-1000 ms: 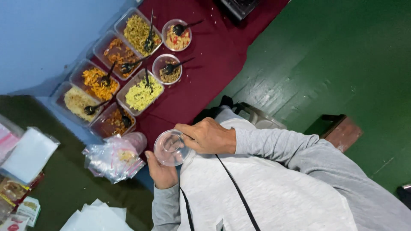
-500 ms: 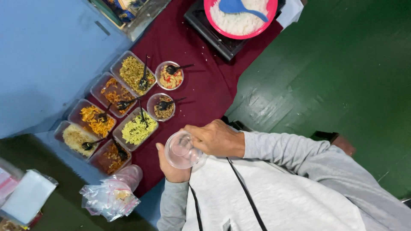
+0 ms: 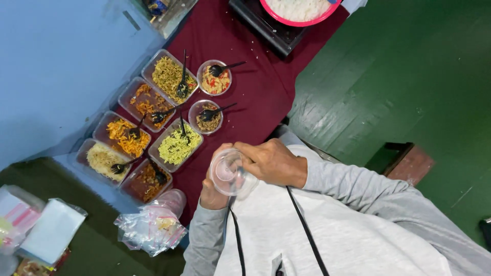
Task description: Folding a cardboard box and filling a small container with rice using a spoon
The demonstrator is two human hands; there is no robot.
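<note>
A small clear plastic cup (image 3: 228, 175) is held close to my chest, its mouth tipped towards the camera. My left hand (image 3: 210, 192) cradles it from below and behind. My right hand (image 3: 272, 162) grips its rim from the right, fingers curled over the edge. The cup looks empty. Both arms wear grey sleeves, and a black cord hangs down my grey top. Just ahead of the cup stand several clear containers of food (image 3: 178, 145) on a dark red cloth (image 3: 255, 87), each with a black spoon in it.
Two small round bowls (image 3: 215, 79) of mixed food stand beside the rectangular tubs. A pink bowl of white rice (image 3: 299, 13) sits on a black tray at the top. Crumpled clear plastic bags (image 3: 151, 230) lie at lower left. A brown wooden stool (image 3: 411, 163) stands on the green floor.
The view has swung so the tubs sit lower left and the pink rice bowl has come into sight. Both hands stay on the cup, which has turned slightly.
</note>
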